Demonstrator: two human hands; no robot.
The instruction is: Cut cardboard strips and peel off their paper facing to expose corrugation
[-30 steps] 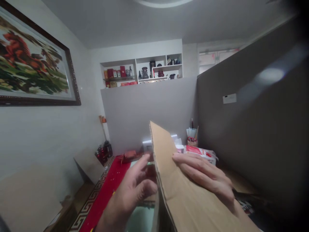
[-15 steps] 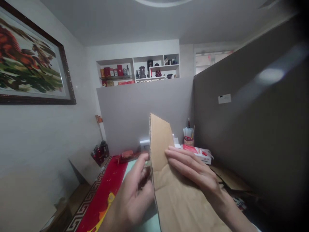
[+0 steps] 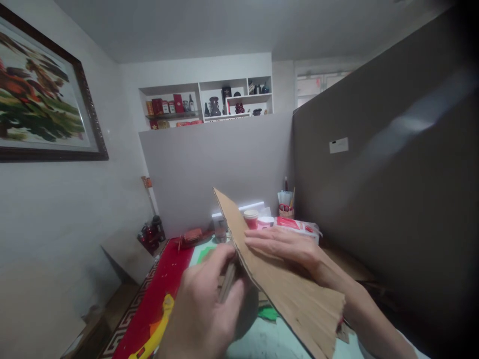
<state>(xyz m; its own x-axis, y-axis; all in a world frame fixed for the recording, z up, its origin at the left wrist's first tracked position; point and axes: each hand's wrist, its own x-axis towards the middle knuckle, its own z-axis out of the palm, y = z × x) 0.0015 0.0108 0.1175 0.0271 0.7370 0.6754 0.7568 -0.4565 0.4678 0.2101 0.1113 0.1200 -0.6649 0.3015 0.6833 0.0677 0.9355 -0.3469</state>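
Observation:
A creased piece of brown cardboard (image 3: 295,304) stands tilted in front of me, with a torn lower right edge. My left hand (image 3: 209,299) is at its left side, thumb and fingers closed round a narrow greyish-brown strip that looks like a cardboard edge. Its other fingers are hidden behind. My right hand (image 3: 288,247) lies on the cardboard's face with its fingers stretched out; its thumb is out of sight. Below them spreads a pale green tabletop mat (image 3: 269,344) with a green scrap (image 3: 268,313) on it.
A yellow cutter-like tool (image 3: 157,329) lies on a red patterned cloth (image 3: 159,279) at the left. Farther back are a lidded paper cup (image 3: 251,219), a red-and-white package (image 3: 299,227) and a pen holder (image 3: 286,209). Grey partitions (image 3: 217,169) stand behind and to the right.
The cardboard has tipped leftward at its top, and its torn lower edge has come into view. Both hands have shifted with it. More of the mat and the cup now shows.

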